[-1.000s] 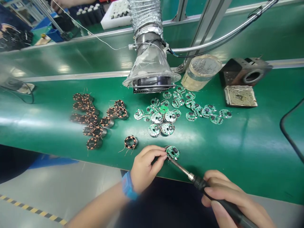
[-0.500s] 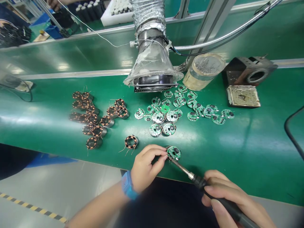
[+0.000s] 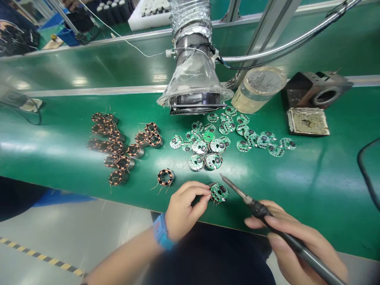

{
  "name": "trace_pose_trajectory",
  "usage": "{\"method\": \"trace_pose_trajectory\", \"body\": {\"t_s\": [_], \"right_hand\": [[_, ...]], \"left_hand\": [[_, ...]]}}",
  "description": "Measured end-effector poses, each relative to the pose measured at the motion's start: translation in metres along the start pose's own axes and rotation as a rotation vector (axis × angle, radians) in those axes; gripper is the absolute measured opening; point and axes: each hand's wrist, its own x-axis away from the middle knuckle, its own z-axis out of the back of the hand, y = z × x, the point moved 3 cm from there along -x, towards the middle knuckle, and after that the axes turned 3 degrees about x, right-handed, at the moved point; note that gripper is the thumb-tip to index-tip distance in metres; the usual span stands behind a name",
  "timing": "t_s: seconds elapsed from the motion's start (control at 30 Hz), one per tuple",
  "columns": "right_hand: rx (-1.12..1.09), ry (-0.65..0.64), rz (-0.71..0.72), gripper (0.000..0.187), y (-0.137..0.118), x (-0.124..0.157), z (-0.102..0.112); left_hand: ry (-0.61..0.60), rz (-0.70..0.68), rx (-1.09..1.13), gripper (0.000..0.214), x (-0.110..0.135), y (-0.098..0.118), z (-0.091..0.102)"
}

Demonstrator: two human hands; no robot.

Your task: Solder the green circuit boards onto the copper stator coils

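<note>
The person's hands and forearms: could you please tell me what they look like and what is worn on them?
Both are bare: no gloves and no sleeves in view. The left hand has a bright blue band around its wrist. The right hand shows no ring or band; its wrist is cut off by the picture's edge.

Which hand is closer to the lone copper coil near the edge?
Left. The left hand, pinching a circuit board, sits just right of the coil; the right hand, holding the soldering iron, is far to its right.
</note>
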Motion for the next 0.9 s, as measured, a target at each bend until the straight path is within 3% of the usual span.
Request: {"method": "trace_pose_trajectory", "body": {"t_s": [0.2, 0.37, 0.5, 0.6, 0.8, 0.9], "right_hand": [[0.182, -0.041, 0.107, 0.027, 0.014, -0.022, -0.031], [0.211, -0.134, 0.113, 0.029, 0.018, -0.018, -0.038], [0.180, -0.013, 0.026, 0.033, 0.014, -0.009, -0.035], [0.125, 0.096, -0.053, 0.033, 0.013, -0.004, -0.036], [-0.077, 0.209, -0.147, 0.035, 0.014, -0.001, -0.039], [-0.064, 0.209, -0.128, 0.036, 0.011, -0.001, -0.040]], "left_hand": [[0.012, 0.008, 0.002, 0.011, 0.001, -0.001, 0.000], [0.021, 0.101, 0.026, 0.021, 0.011, -0.001, -0.001], [-0.018, -0.044, -0.093, 0.037, 0.013, 0.004, -0.006], [0.001, -0.142, -0.140, 0.033, 0.012, 0.005, -0.010], [-0.072, -0.161, -0.243, 0.033, 0.014, 0.011, -0.020], [-0.066, -0.072, -0.207, 0.031, 0.010, 0.017, -0.020]]}}
